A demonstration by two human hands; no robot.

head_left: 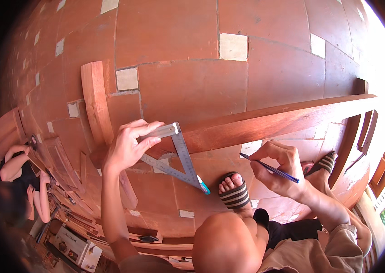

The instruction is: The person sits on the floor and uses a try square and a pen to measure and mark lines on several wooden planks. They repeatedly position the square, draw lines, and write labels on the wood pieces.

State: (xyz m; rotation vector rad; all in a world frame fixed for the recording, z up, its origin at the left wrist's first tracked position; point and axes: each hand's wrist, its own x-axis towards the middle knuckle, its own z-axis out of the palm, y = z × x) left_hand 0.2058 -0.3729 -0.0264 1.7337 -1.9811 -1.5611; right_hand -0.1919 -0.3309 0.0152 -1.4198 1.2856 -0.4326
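My left hand pinches the thick stock of a metal triangle square. The square rests against the near end of a long reddish wooden beam, its scaled blade and slanted edge reaching down over the near side. My right hand is closed on a blue pen, whose dark tip points left toward the beam, apart from it. At the lower corner of the square, a turquoise-ended tool lies on the floor; its kind I cannot make out.
A shorter wood block props up the beam's left part, and a dark wooden frame stands under its right end. Tiled floor surrounds them. My sandalled foot is nearby. At far left another person sits among wooden panels and boards.
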